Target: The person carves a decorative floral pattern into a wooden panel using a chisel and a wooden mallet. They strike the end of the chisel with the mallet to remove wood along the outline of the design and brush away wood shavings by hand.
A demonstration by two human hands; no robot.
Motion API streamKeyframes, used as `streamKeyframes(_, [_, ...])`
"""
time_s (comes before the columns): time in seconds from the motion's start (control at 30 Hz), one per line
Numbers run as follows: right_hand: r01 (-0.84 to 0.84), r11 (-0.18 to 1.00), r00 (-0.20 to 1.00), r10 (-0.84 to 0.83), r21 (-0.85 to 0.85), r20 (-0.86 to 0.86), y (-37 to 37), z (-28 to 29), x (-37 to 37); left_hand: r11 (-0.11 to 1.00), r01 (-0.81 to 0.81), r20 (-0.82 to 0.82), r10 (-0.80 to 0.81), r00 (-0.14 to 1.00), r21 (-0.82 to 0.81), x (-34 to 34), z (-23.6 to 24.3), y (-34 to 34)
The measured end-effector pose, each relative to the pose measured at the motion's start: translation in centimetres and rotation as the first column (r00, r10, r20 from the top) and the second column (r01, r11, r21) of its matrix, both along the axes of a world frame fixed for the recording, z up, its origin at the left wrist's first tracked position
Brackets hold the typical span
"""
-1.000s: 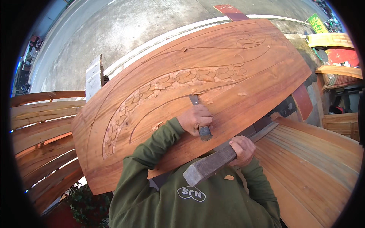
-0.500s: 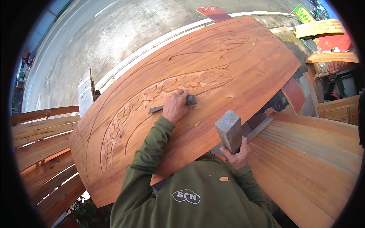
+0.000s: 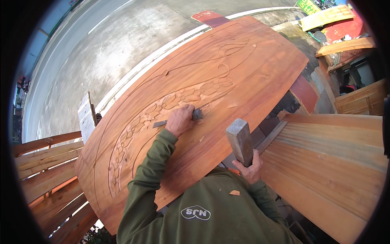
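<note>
A broad reddish-brown wooden panel (image 3: 252, 77) lies in front of me, with a curving band of carved leaves (image 3: 191, 95) along it. Over the panel, next to the carved band, my left hand (image 3: 180, 121) is closed round a chisel; its flat dark blade (image 3: 159, 123) sticks out to the left and its dark handle end to the right. The fingers hide the chisel's middle. Beyond the panel's near edge, my right hand (image 3: 250, 166) grips the lower end of a grey, block-shaped mallet (image 3: 240, 140), its thick end pointing up and away from the panel.
Loose wood chips (image 3: 232, 105) lie on the panel, and one rests on my green shirt (image 3: 195, 199). Wooden boards (image 3: 329, 162) stand at the right, with slatted wooden pieces (image 3: 48, 156) at the left. A concrete road (image 3: 109, 49) runs beyond the panel.
The whole view has shifted, so the panel's far end and the surroundings at right sit further left. Both hands keep their grips; the chisel and mallet show little movement of their own.
</note>
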State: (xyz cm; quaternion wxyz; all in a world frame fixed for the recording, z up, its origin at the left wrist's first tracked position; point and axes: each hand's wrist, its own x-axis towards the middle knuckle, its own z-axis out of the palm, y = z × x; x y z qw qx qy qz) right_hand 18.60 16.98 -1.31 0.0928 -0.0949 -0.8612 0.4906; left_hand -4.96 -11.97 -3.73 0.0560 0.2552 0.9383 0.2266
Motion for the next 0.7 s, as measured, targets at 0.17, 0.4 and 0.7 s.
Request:
streamKeyframes(0.17, [0.078,0.995,0.995,-0.075,-0.059,0.060,0.1,-0.5,0.3,1.000,0.002,0.031,-0.002,1.000,-0.009,-3.1,-1.6,-0.4])
streamKeyframes(0.4, [0.163,0.981,0.986,-0.159,-0.107,0.038,1.1,-0.8,1.9,0.994,-0.054,0.000,0.054,0.999,0.095,-1.6,-0.2,-1.3])
streamKeyframes(0.7, [0.235,0.902,0.970,-0.243,-0.361,0.024,3.4,-3.2,6.4,0.743,-0.620,-0.188,0.591,0.785,-0.253,7.4,1.6,-14.3])
